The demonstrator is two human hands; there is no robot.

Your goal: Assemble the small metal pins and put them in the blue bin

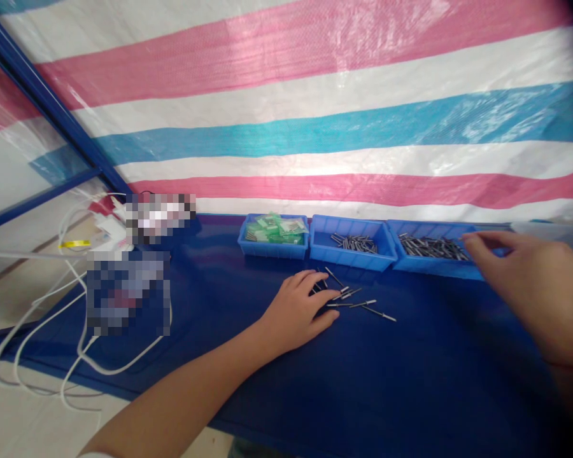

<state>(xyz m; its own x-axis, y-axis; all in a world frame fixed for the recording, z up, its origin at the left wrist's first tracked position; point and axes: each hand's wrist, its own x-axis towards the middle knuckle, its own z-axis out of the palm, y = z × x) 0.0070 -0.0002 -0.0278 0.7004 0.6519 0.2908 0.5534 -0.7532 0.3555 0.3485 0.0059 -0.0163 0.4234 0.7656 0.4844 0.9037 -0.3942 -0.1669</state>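
My left hand [298,312] rests on the blue tabletop with its fingers apart and curved around the near side of a loose scatter of blind rivets [347,294]. Some of the rivets lie under or against its fingertips. My right hand [530,280] is raised at the right, over the end of a blue bin [439,266] filled with more rivets. Its thumb and forefinger are pinched together; whatever is between them, if anything, is too small to make out. A middle blue bin [353,257] holds a smaller heap of rivets.
Left of these stands a blue bin [273,251] of green-and-clear small packets [277,228]. White cables [119,369] loop over the table's left side beside two blurred-out objects. A striped plastic sheet [286,140] hangs behind, and a blue metal frame [62,124] rises at the left.
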